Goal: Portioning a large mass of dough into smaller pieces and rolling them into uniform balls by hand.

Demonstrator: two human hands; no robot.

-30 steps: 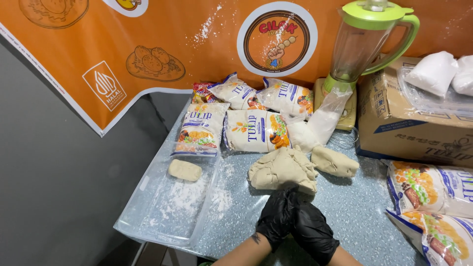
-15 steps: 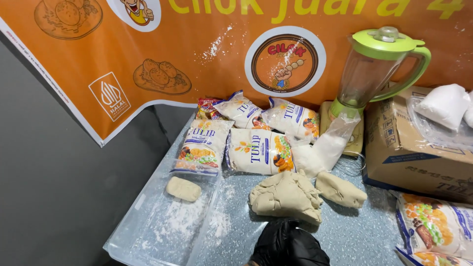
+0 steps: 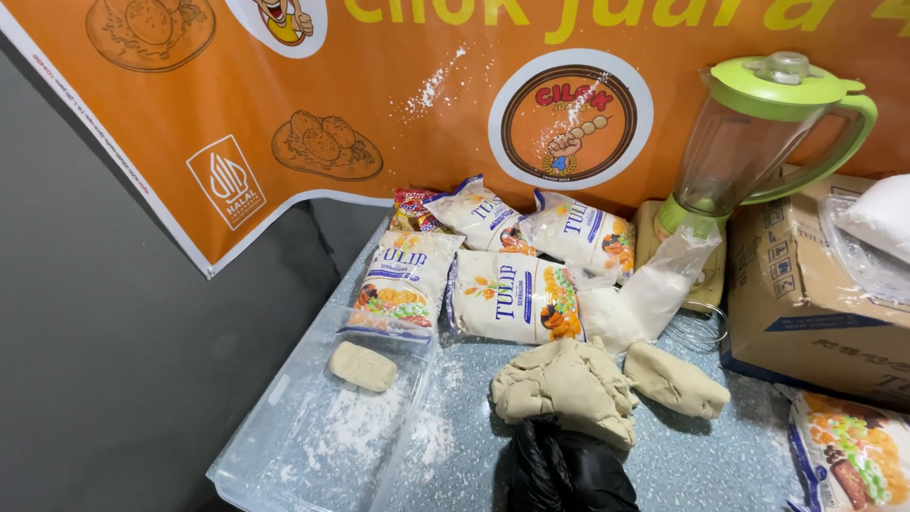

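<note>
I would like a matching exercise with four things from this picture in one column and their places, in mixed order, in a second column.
Things:
1. small dough piece
2. big dough lump
3. blender
4. cardboard box

Places:
A. at the right edge, under a white bag
B. inside the clear floury tray
C. directly in front of the black-gloved hands
D. at the back against the orange banner, with a green lid

Pairs: 1-B, 2-C, 3-D, 4-A

The gloved hands sit at the bottom edge against the big lump; the tray lies on the left.
</note>
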